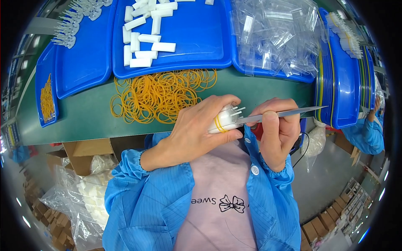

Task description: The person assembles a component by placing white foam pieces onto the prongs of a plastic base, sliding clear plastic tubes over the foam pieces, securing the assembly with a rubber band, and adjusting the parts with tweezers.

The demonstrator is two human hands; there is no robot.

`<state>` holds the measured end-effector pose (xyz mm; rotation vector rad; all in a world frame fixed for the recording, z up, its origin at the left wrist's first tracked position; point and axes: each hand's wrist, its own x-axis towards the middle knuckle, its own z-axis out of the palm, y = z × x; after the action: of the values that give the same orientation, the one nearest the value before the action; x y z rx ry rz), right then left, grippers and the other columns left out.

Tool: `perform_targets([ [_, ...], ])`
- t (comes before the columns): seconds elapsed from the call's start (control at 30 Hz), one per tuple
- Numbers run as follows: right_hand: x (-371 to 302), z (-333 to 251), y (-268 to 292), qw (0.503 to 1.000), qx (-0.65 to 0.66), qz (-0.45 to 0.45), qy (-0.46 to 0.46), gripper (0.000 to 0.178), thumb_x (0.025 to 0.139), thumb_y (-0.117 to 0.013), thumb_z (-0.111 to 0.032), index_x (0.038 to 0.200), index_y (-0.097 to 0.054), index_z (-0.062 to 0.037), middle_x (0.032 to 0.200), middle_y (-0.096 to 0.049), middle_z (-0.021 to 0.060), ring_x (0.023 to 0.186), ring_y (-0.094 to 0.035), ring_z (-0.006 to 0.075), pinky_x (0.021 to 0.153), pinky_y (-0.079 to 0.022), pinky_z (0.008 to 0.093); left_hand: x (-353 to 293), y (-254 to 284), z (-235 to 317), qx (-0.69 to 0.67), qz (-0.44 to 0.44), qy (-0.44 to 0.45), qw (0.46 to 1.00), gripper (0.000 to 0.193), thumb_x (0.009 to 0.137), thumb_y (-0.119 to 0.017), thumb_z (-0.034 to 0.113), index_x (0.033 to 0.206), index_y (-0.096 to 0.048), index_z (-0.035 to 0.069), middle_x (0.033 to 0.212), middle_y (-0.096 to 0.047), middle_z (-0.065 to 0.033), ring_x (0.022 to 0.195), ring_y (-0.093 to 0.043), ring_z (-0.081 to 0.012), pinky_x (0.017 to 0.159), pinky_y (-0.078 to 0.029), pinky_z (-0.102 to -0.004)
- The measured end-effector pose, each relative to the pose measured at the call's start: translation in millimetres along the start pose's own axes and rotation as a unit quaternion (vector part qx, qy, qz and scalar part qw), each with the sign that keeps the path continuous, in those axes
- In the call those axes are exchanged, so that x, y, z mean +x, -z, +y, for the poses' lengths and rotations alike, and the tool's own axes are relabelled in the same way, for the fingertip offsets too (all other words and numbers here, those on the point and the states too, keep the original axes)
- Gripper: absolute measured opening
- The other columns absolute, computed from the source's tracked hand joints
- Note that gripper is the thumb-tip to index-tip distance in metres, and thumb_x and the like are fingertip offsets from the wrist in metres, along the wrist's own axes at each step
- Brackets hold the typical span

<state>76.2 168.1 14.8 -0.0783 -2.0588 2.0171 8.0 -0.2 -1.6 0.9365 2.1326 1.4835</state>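
Observation:
My left hand (202, 123) is closed around a white piece (228, 120) with thin prongs sticking out to the right and yellow rubber bands wrapped round it. My right hand (277, 131) pinches a long, flat silver metal tool (299, 111), which looks like tweezers. Its sharp tip points right, away from the piece. The tool's other end reaches the prongs; whether it touches them I cannot tell. A loose pile of yellow rubber bands (161, 94) lies on the green table (83, 115), just beyond my left hand.
A blue tray (201, 52) at the back holds white cylinders (163, 47). Clear plastic pieces (278, 35) fill another to its right. Pronged white parts (69, 27) sit far left, and more (344, 35) rest on stacked trays (345, 94) at right. Another person (368, 134) works beyond.

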Motion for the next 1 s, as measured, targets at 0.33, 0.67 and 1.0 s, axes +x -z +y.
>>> perform_targets([
  [0.33, 18, 11, 30, 0.917, -0.374, 0.046, 0.130, 0.011, 0.085, -0.056, -0.002, 0.095, -0.060, -0.0019, 0.087, -0.055, 0.0097, 0.073, -0.057, 0.0173, 0.065, -0.045, 0.0276, 0, 8, -6, -0.232, 0.013, 0.074, 0.970, 0.056, 0.070, -0.077, 0.025, 0.116, -0.050, 0.005, 0.097, -0.057, -0.0045, 0.083, -0.057, -0.0137, 0.073, -0.046, -0.0260],
  [0.67, 11, 30, 28, 0.858, -0.506, 0.026, 0.084, 0.037, 0.071, -0.057, 0.006, 0.106, -0.059, -0.0031, 0.099, -0.054, 0.0143, 0.088, -0.053, 0.0298, 0.074, -0.044, 0.0353, -1, 13, -12, -0.576, -0.073, 0.143, 0.801, 0.066, 0.088, -0.045, 0.051, 0.129, -0.033, 0.001, 0.100, -0.054, -0.0134, 0.071, -0.057, -0.0186, 0.064, -0.046, -0.0278],
  [1.0, 13, -15, -19, 0.940, -0.292, -0.065, 0.164, 0.079, 0.050, -0.081, -0.023, 0.121, -0.051, -0.0034, 0.117, -0.050, 0.0154, 0.104, -0.049, 0.0323, 0.088, -0.039, 0.0411, 0, 7, -11, -0.755, -0.109, 0.181, 0.621, 0.049, 0.096, -0.031, 0.036, 0.128, -0.036, 0.000, 0.109, -0.052, -0.0157, 0.087, -0.056, -0.0265, 0.080, -0.046, -0.0372],
])
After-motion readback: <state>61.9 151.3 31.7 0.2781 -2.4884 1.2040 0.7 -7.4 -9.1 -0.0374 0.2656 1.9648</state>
